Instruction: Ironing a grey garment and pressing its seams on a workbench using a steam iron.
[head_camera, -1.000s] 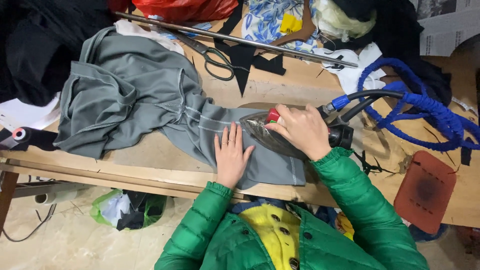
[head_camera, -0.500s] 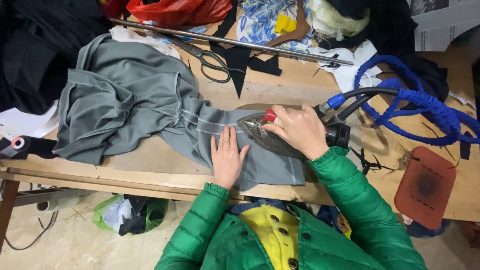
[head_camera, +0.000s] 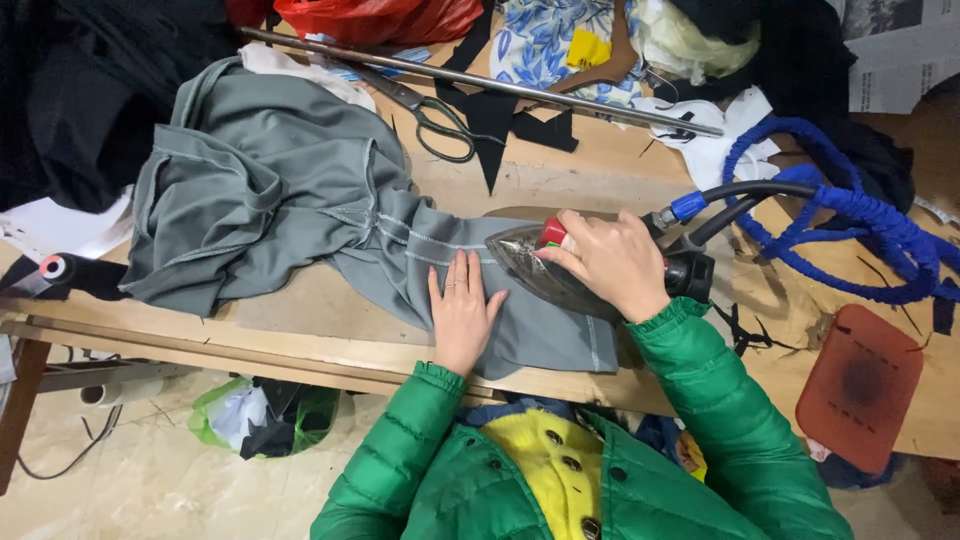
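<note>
Pressing down flat with fingers spread, the left hand (head_camera: 462, 312) is resting on one grey garment (head_camera: 300, 215), pinning its narrow end against the wooden table (head_camera: 300, 330) just beside the near edge. Wrapping closed around the handle, the right hand (head_camera: 612, 262) is gripping one steam iron (head_camera: 545, 270), whose pointed soleplate is lying on the same grey cloth, tip touching the fabric right next to the left fingertips. Both arms are wearing green padded sleeves, coming in from the bottom of the view. One black hose with a blue collar (head_camera: 690, 206) is leaving the back of the iron and curving away to the right. Sitting near the table's right edge is one red-brown rectangular pad (head_camera: 860, 385), well apart from the hands. Bunching up to the left, the bulk of the grey garment is lying in loose folds across the middle of the table. Coiling to the right, beyond the iron, is one blue rope-like cord (head_camera: 840, 215). Farther back, one pair of scissors (head_camera: 440, 125) is lying beside some black fabric scraps (head_camera: 495, 115), and one long metal rod (head_camera: 480, 80) is stretching across the table behind them. Farthest away, one red bag (head_camera: 380, 18) and one blue-flowered cloth (head_camera: 540, 40) are sitting at the rear edge.
</note>
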